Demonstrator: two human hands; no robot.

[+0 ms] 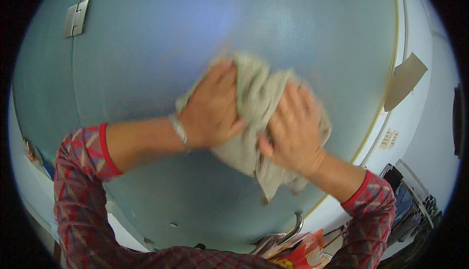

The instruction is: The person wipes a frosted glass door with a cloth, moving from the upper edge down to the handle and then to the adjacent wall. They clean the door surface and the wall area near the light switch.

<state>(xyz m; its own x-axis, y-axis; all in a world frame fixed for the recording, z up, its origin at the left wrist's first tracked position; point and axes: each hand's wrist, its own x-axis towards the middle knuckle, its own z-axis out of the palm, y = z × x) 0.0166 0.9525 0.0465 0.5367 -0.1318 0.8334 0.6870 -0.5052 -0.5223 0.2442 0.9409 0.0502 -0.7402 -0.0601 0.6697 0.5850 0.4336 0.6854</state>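
Observation:
A pale grey-green cloth (253,86) lies bunched and creased against a frosted glass door (146,67). My left hand (212,108), with a pale bracelet at the wrist, presses on the cloth's left part. On its right part rests my right hand (295,130), fingers pointing up the door and thumb towards the middle. Folds run between the two hands, and a loose corner hangs below them. Hands and cloth are blurred. Under the palms the cloth is hidden.
A metal hinge (76,18) sits at upper left. Down the right side run a white frame and a hanging piece of card (406,82). A curved metal handle (296,227) is at the bottom, near a red and orange bag (304,250). Clothes (410,206) hang at lower right.

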